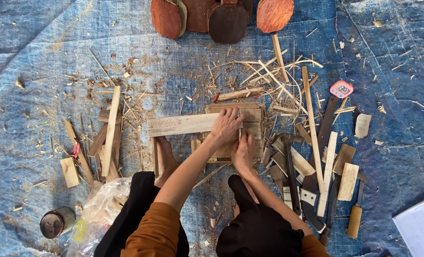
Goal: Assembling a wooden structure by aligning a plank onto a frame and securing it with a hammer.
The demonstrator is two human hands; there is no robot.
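At frame centre, the left hand (226,126) lay spread flat, pressing a plank (181,124) across a wooden block (254,114) on the blue tarp (40,57). Just below it, the right hand (243,151) was curled at the plank's end; what it pinched I cannot tell. A saw (316,157) and offcuts (348,181) lay to the right, a tin (55,222) at lower left.

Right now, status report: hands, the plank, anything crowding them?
Left hand flat on pale plank. Right hand at plank's end, over wooden block. Shavings and tools crowd the right side.
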